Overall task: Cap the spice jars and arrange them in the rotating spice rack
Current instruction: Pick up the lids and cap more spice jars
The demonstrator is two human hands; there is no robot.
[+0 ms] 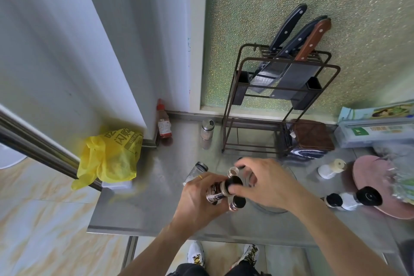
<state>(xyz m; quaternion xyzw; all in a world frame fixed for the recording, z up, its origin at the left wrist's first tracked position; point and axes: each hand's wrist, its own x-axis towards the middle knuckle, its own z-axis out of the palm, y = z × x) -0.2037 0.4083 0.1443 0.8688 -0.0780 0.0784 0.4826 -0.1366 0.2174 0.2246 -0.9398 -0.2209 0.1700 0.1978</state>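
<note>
Steel counter (156,208): capping in progress, racking not started.
Jar (215,192) gripped by left hand (197,199); cap (234,182) pinched by right hand (266,182); other jars left.

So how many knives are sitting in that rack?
3, all in the wire rack by the wall: black-handled knife leftmost, another black-handled one in the middle, brown-handled cleaver rightmost. None seem hidden.

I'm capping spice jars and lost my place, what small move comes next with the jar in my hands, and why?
Probably finish twisting the black cap tight. The left hand holds the labelled jar tilted, and the right hand has its fingers on the cap at the jar's mouth, so it seems not yet ready to place.
</note>
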